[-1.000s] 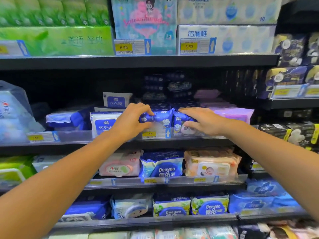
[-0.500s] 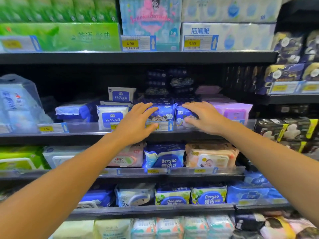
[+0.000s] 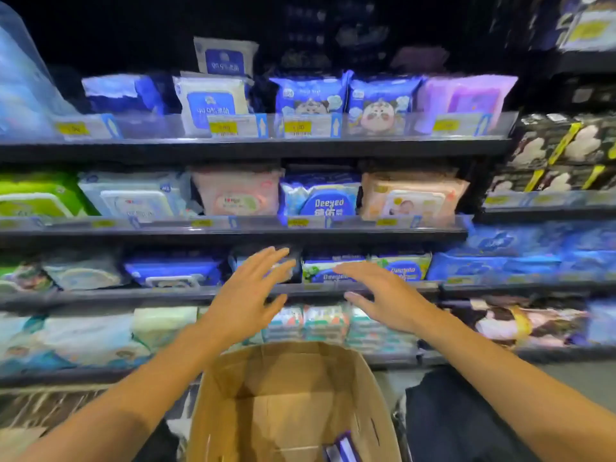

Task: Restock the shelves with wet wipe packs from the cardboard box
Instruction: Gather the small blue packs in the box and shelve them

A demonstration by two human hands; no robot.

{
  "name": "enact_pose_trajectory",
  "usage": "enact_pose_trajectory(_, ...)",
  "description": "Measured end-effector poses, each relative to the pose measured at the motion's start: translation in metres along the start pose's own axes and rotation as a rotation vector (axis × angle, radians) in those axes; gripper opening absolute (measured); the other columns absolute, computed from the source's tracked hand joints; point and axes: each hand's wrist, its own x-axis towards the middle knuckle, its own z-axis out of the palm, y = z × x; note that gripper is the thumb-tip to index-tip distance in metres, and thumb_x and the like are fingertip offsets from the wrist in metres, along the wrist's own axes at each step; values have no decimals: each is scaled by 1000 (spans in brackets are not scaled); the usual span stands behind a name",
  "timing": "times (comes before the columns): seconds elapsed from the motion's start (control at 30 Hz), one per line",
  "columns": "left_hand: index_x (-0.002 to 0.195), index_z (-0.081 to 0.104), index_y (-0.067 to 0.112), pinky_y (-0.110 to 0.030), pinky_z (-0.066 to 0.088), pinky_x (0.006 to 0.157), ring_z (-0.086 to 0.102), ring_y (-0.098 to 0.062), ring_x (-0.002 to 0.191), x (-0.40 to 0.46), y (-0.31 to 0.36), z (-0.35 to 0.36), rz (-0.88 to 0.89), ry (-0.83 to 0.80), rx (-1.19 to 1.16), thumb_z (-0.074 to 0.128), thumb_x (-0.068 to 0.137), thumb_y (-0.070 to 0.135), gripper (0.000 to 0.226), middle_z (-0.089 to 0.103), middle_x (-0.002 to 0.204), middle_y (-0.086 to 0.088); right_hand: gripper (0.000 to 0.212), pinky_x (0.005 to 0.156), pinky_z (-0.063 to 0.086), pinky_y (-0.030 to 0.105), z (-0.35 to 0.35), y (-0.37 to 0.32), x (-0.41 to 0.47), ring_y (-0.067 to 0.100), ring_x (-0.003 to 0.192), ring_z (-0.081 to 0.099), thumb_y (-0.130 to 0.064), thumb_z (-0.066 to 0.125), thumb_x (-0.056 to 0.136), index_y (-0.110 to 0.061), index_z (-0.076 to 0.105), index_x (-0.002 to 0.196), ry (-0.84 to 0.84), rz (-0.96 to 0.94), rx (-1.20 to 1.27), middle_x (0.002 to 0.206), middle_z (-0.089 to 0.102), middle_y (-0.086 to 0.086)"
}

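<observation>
Both hands, left hand [image 3: 248, 296] and right hand [image 3: 388, 296], hover released and empty, and the cardboard box [image 3: 293, 401] sits directly below them, a blue wipe pack [image 3: 341, 450] inside, nearer the right.

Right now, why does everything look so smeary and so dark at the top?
Head view: the whole picture is motion-blurred, so price tags and pack lettering cannot be read; the left hand and right hand are soft-edged. The top is nearly black, while the packs glow bright blue. The wide lens bends the shelf edges, and the box below is the sharpest thing.
</observation>
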Motion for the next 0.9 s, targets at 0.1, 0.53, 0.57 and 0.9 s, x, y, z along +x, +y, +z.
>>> enact_pose_trajectory(0.1, 150, 43, 20, -49, 31, 118, 23, -26, 151, -41, -4, 55, -33, -204, -2, 45, 94, 46, 61, 30, 162, -1, 48, 112, 42, 39, 54, 6, -20, 19, 134, 49, -30, 62, 98, -22, 52, 145, -152, 35, 6, 145, 56, -1)
enact_pose_trajectory(0.53, 156, 26, 25, -42, 7, 125, 12, -25, 152, -133, -13, 159, -235, -753, 129, 49, 98, 45, 66, 16, 166, -1, 57, 117, 33, 42, 197, 23, -67, 21, 145, 35, -34, 55, 100, -27, 37, 153, -751, 152, -122, 156, 42, 0)
enact_pose_trajectory(0.57, 156, 27, 24, -42, 9, 125, 15, -25, 151, -135, -14, 163, -249, -775, 113, 49, 98, 43, 65, 19, 165, -1, 57, 115, 34, 41, 203, 24, -66, 22, 144, 35, -33, 54, 101, -25, 36, 154, -791, 154, -139, 157, 41, 2)
enact_pose_trajectory(0.9, 153, 33, 22, -47, 29, 118, 26, -26, 147, -188, -9, 239, -331, -1104, -58, 47, 98, 36, 58, 29, 161, -3, 59, 115, 35, 41, 304, 50, -93, 24, 141, 38, -30, 58, 95, -23, 41, 150, -1058, 288, -96, 155, 42, 3)
